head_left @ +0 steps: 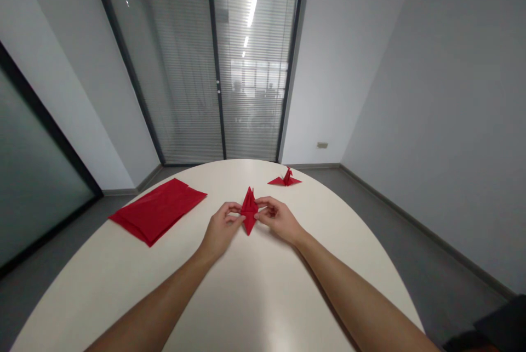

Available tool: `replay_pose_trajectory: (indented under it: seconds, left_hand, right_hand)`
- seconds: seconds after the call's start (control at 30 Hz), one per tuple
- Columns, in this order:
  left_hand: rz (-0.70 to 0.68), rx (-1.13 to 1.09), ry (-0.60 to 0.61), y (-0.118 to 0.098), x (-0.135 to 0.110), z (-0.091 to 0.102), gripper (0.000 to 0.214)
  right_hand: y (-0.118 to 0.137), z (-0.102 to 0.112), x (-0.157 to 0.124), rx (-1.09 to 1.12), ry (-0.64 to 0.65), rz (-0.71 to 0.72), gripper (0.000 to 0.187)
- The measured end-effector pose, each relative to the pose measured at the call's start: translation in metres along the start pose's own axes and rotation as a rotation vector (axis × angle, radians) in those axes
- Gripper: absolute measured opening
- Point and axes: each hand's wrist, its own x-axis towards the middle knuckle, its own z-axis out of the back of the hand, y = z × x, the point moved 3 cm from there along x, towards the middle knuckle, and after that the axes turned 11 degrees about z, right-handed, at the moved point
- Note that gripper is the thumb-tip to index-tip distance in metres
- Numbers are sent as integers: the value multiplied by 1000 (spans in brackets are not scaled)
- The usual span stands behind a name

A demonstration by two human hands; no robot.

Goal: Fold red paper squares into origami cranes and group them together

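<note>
A piece of folded red paper (pixel 249 213), shaped like a narrow diamond with points at its far end, is between my two hands near the middle of the table. My left hand (pixel 223 227) pinches its left edge between thumb and fingers. On the opposite edge, my right hand (pixel 280 219) grips the paper the same way, thumb toward me and forefinger farther up. Parts of both hands' fingers are hidden behind the paper or one another.
The round white table (pixel 246 297) has a curved edge. A stack of red paper sheets (pixel 160 209) lies at the left. Toward the far right edge stands a finished red paper crane (pixel 286 179). Beyond is a glass partition with blinds (pixel 184 67); a dark object (pixel 503 324) shows at lower right.
</note>
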Motion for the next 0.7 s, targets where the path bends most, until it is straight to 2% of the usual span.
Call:
replay_pose_trajectory:
  seconds: [0.3,0.43,0.57,0.7]
  left_hand:
    - [-11,64,-43,-10,-4,1,45]
    - [-80,206,-37,-15,-7,1,34]
    - [-166,344,-98,-18,-7,3,22]
    - [-195,366,-140,-19,-7,4,18]
  right_hand:
    - [4,2,2,-110,-15,-6,32]
    - [2,2,2,-88,-27,-8,31]
    - [3,1,2,-78,-25,-16,28]
    - [5,1,2,-130,-32,-15,25]
